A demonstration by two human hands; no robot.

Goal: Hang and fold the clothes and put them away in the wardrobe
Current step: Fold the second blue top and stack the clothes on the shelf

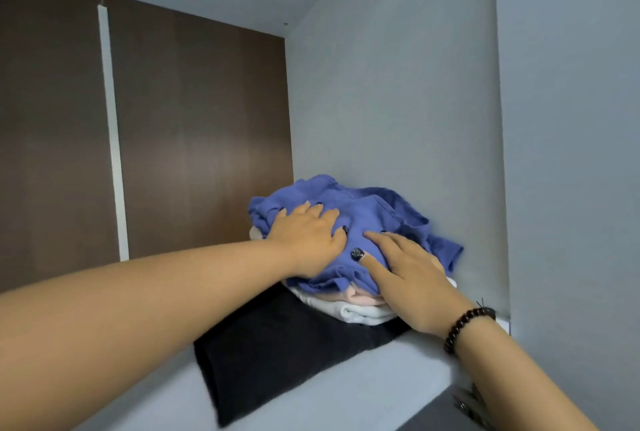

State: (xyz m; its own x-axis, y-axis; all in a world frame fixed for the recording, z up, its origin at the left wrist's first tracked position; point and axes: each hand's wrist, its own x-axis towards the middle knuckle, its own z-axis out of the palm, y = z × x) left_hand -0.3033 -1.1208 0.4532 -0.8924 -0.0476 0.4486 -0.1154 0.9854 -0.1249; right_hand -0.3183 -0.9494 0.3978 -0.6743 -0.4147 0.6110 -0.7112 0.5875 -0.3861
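A blue garment (pixel 377 216) lies crumpled on top of a stack of folded clothes on the wardrobe shelf (pixel 363 392). Under it are a pale pink piece (pixel 363 299), a white piece (pixel 360 313) and a black garment (pixel 277 347) at the bottom. My left hand (pixel 308 240) presses flat on the blue garment's left side, fingers fairly straight. My right hand (pixel 408 274) rests on its front right with fingers spread, a dark bead bracelet (pixel 464 326) on the wrist. Both palms cover part of the cloth.
The stack sits in the shelf's right corner against the grey side wall (pixel 398 101). The brown back panel (pixel 194 125) with a white vertical strip (pixel 110 125) is behind. Bare shelf extends to the left and front. A metal hinge (pixel 467 403) shows at lower right.
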